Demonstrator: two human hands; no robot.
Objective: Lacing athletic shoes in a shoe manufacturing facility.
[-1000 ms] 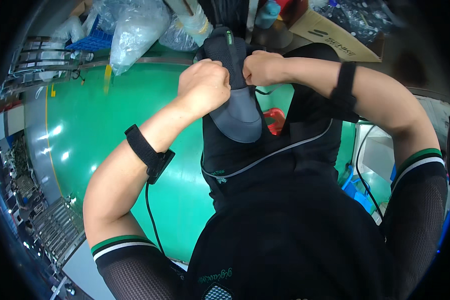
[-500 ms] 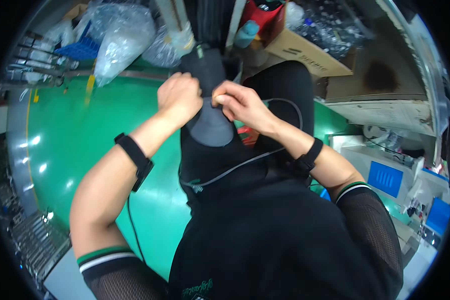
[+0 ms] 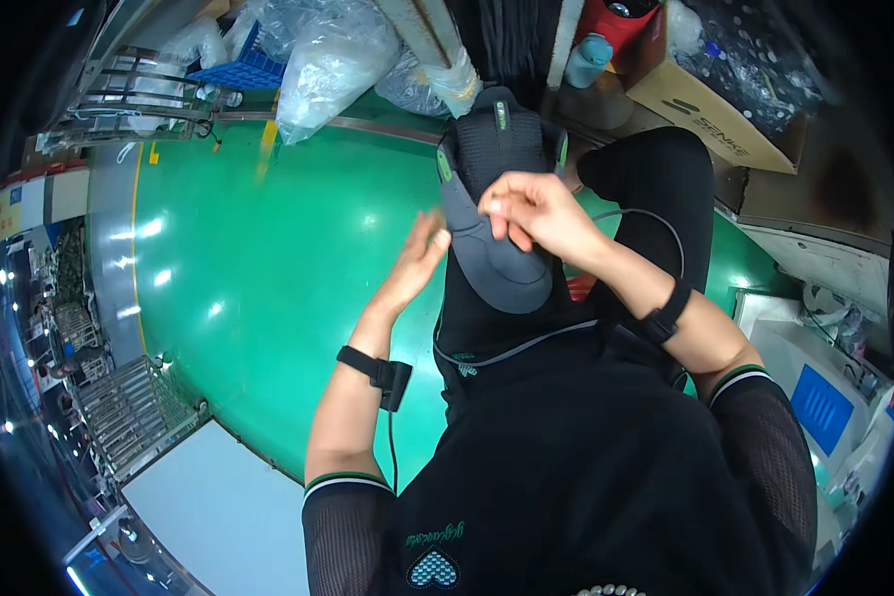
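Our left grip [image 3: 419, 263] just went from fisted on the dark grey shoe [image 3: 489, 266] to spread alongside it; contact unclear. Right grip [image 3: 541, 214] is curled over the shoe; can't tell if it's pinching anything. Shoe lies under it, toe toward us. Green side tabs [image 3: 444, 166] now show; we judge the two-sided hold is released. Farther out: plastic bag [image 3: 330, 79] left, cardboard box [image 3: 700, 111] right.

Black shirt [image 3: 576, 447], mesh sleeves [image 3: 765, 442] with green-and-white hems [image 3: 739, 381], heart patch [image 3: 434, 569], black wrist straps [image 3: 364, 365]
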